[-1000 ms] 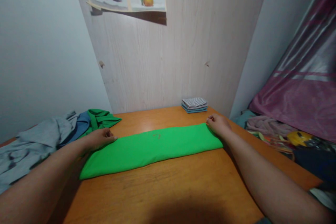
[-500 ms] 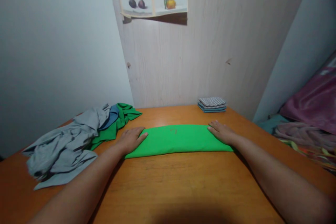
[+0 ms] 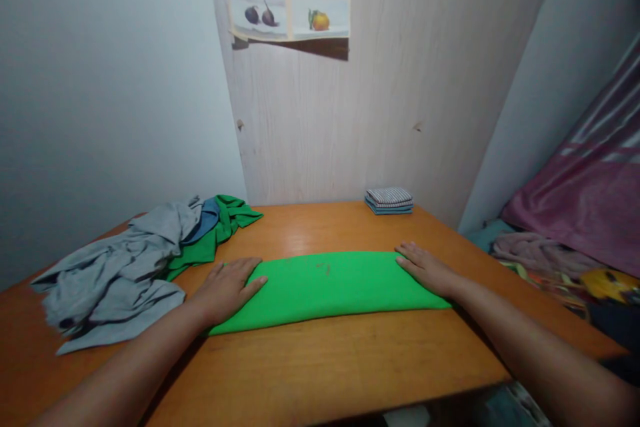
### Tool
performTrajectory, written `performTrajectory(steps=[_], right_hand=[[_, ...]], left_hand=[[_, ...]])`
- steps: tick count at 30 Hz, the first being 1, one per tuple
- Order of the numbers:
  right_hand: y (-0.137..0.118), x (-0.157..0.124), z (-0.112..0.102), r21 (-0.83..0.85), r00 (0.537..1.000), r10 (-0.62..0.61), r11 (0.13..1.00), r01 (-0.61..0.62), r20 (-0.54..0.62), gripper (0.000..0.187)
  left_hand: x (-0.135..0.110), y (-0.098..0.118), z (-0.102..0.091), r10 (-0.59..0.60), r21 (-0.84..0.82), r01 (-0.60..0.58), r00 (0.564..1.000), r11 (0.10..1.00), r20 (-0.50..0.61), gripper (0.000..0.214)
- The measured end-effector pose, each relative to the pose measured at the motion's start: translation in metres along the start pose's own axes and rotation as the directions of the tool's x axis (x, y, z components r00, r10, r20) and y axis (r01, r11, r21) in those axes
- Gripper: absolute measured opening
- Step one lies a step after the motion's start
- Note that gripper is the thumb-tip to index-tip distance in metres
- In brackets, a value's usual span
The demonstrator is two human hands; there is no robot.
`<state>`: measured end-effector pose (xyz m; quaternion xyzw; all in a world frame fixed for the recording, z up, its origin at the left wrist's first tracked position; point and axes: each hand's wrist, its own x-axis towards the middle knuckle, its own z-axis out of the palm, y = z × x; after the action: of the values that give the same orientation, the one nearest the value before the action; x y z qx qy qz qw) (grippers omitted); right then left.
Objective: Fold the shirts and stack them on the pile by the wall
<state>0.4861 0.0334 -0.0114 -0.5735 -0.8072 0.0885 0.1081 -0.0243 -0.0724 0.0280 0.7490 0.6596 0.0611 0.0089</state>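
Observation:
A bright green cloth (image 3: 325, 290), folded into a long flat strip, lies across the wooden table in front of me. A small faint mark shows near the middle of its far edge. My left hand (image 3: 227, 290) rests flat over the strip's left end, thumb apart from the fingers and lying on the green fabric. On the opposite end, my right hand (image 3: 426, 270) also lies flat with its fingers stretched forward and the thumb spread. Both palms are turned down, so their undersides are hidden.
Left of me is a crumpled heap of grey clothing (image 3: 117, 267) with blue and green fabric (image 3: 233, 220) behind it. A small folded stack (image 3: 389, 200), striped on top, sits at the table's (image 3: 350, 360) back right. Pink fabric (image 3: 580, 193) hangs beyond the right edge.
The green strip and both hands on it have come nearer to me, the left end more so. My view has turned slightly right, and the table's front edge now shows.

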Motion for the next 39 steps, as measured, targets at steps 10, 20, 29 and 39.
performTrajectory(steps=[10, 20, 29, 39], right_hand=[[-0.117, 0.006, -0.017, -0.038, 0.994, -0.103, 0.994, 0.102, -0.019, 0.073], [-0.154, 0.004, 0.015, -0.058, 0.984, -0.139, 0.988, 0.146, 0.114, 0.076], [-0.184, 0.006, 0.018, -0.082, 0.979, -0.204, 0.976, 0.203, -0.014, 0.066], [-0.189, 0.006, 0.042, -0.06, 0.965, -0.25, 0.965, 0.255, 0.078, 0.077]], left_hand=[[0.026, 0.112, -0.006, 0.215, -0.079, -0.221, 0.974, 0.972, -0.075, 0.062], [0.038, 0.129, 0.02, 0.216, -0.127, -0.21, 0.976, 0.969, 0.033, 0.074], [0.04, 0.126, 0.026, 0.259, -0.206, -0.277, 0.96, 0.939, -0.111, 0.062], [0.01, 0.077, 0.005, 0.163, -0.191, -0.209, 0.96, 0.959, -0.229, 0.034]])
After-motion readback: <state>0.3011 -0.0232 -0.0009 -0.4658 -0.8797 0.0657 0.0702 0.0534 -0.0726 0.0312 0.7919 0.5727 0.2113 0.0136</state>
